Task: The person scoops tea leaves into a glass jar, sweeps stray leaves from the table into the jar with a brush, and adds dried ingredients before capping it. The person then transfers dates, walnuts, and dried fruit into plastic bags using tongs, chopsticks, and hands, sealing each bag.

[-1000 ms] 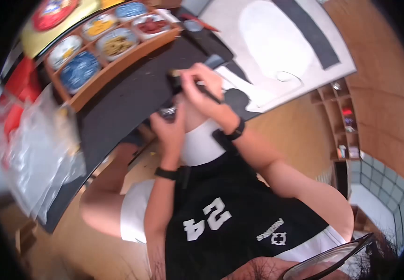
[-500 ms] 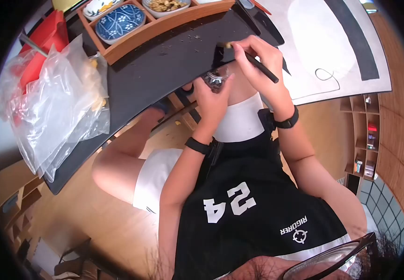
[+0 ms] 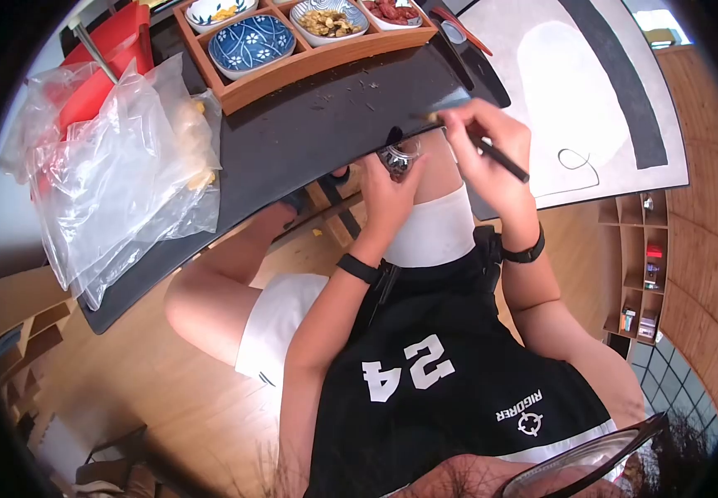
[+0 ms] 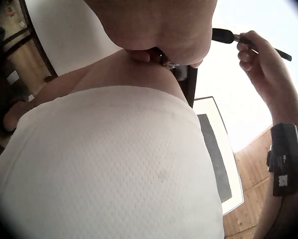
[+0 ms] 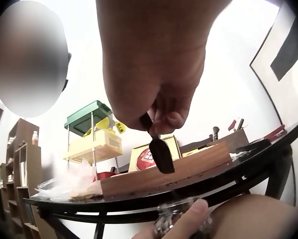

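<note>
My left hand (image 3: pixel 390 195) grips a small clear glass jar (image 3: pixel 399 164) with dark contents at the front edge of the dark table, by the thigh. In my right hand (image 3: pixel 496 143) is a small scoop (image 5: pixel 162 155) with a black handle and dark bowl, pinched between thumb and fingers. The bowl points down just above the jar's mouth in the right wrist view. From the left wrist, the back of the left hand (image 4: pixel 159 27) hides most of the jar. Dark bits (image 3: pixel 367 85) lie scattered on the tabletop.
A wooden divided tray (image 3: pixel 334 62) with patterned bowls of dried food stands on the table (image 3: pixel 268 158). Left of it lie a clear plastic bag (image 3: pixel 118 199) and a red container (image 3: pixel 110 66). A pale mat (image 3: pixel 566 91) with a dark stripe is at the right.
The right hand has brought the scoop from above the tabletop closer to the jar's mouth. The left hand still holds the jar. The head view has shifted.
</note>
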Available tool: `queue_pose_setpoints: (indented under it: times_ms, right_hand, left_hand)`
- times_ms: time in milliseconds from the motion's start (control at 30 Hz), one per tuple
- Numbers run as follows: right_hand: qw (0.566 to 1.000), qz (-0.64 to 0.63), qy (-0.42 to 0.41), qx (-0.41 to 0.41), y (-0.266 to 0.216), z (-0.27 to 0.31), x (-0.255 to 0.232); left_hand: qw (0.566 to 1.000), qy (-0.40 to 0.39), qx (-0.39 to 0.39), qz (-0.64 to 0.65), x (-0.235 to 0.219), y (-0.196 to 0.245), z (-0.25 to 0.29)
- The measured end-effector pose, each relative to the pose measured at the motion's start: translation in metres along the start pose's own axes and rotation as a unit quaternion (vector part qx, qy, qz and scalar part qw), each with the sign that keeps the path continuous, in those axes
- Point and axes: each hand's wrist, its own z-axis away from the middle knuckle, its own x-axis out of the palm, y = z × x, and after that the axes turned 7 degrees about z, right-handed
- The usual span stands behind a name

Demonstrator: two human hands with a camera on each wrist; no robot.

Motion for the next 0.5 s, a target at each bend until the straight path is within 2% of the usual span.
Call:
queue_pose_setpoints:
  times_ms: [33, 167, 267, 333, 433, 500]
  right_hand:
    - [1.000, 0.004, 0.013, 0.005, 0.007, -0.006, 0.003]
    - [0.999, 0.024, 0.029, -0.004, 0.031, -0.034, 0.016]
    - [0.999, 0.017, 0.025, -0.011, 0.038, -0.042, 0.024]
    - [1.000, 0.022, -0.008, -0.003, 0.040, -0.042, 0.022]
    - [0.999, 0.024, -0.025, -0.005, 0.027, -0.033, 0.013]
    - [0.999, 0.024, -0.047, -0.005, 0.020, -0.023, 0.006]
  left_hand:
    - [0.999, 0.000, -0.029, 0.020, -0.001, 0.004, 0.000]
    - [0.999, -0.011, -0.019, 0.040, 0.000, -0.002, -0.001]
    - [0.999, 0.005, 0.034, 0.010, -0.001, 0.001, -0.003]
    - [0.998, -0.015, -0.034, 0.048, -0.002, 0.008, -0.002]
    - [1.000, 0.010, 0.011, 0.026, 0.000, 0.002, -0.002]
    - [0.999, 0.005, -0.001, 0.034, 0.001, -0.003, 0.000]
